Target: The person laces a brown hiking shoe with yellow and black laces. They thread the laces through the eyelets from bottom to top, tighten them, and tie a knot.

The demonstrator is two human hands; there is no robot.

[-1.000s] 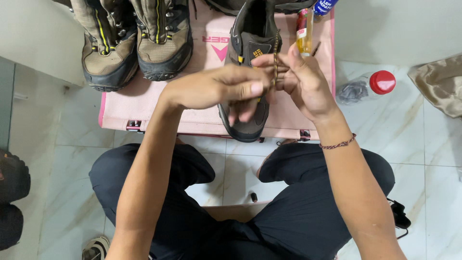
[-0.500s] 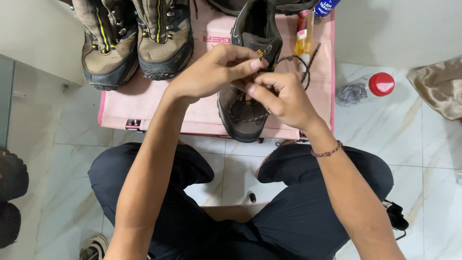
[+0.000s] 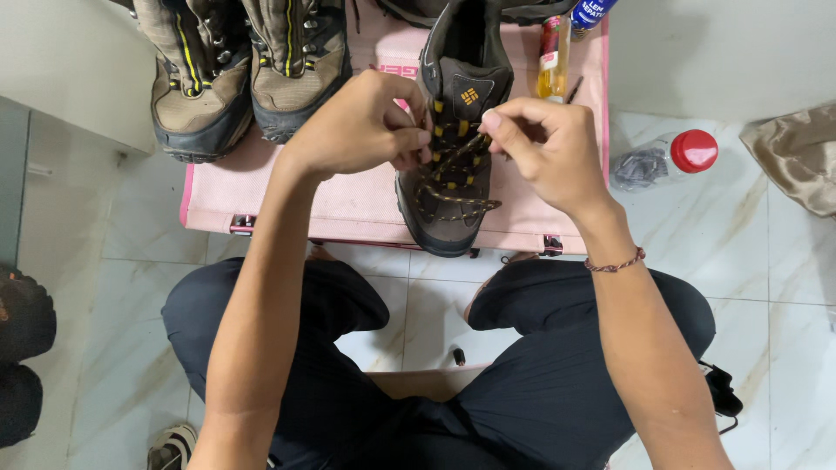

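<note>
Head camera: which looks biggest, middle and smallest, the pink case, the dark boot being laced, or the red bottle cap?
1. pink case
2. dark boot, lying on the case
3. red bottle cap, far smaller than both

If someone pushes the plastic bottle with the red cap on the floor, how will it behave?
The plastic bottle lies on its side on the smooth tiled floor, so it would probably roll easily. It looks clear and nearly empty, so it is likely light. Its crumpled look suggests thin walls that give when squeezed.
</note>
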